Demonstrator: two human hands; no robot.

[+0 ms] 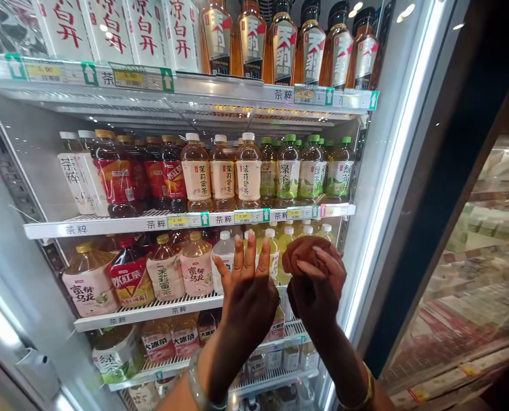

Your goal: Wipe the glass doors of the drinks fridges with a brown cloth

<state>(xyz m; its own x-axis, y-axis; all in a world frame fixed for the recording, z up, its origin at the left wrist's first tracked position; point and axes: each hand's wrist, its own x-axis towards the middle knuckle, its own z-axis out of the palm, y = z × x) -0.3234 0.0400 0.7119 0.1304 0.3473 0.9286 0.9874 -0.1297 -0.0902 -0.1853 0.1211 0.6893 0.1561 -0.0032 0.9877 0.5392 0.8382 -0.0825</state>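
My left hand point(250, 291) is raised with its fingers spread and nothing in it, in front of the bottles on the third shelf. Whether it touches glass cannot be told. Just to its right, my right hand point(320, 285) grips a bunched brown cloth point(301, 255), with the fingers folded over it. Behind the cloth stand pale yellow drink bottles point(325, 229), partly covered by it. A clear bottle with a white cap point(224, 251) shows beside my left thumb. A pale bangle circles my left wrist and a gold-coloured band my right.
Shelves of a lit drinks cooler fill the view. Green tea bottles point(312, 171) and red-labelled tea bottles point(115, 171) line the second shelf, above a price strip point(297, 213). A bright light tube point(402, 137) and dark frame point(434, 188) run down the right side.
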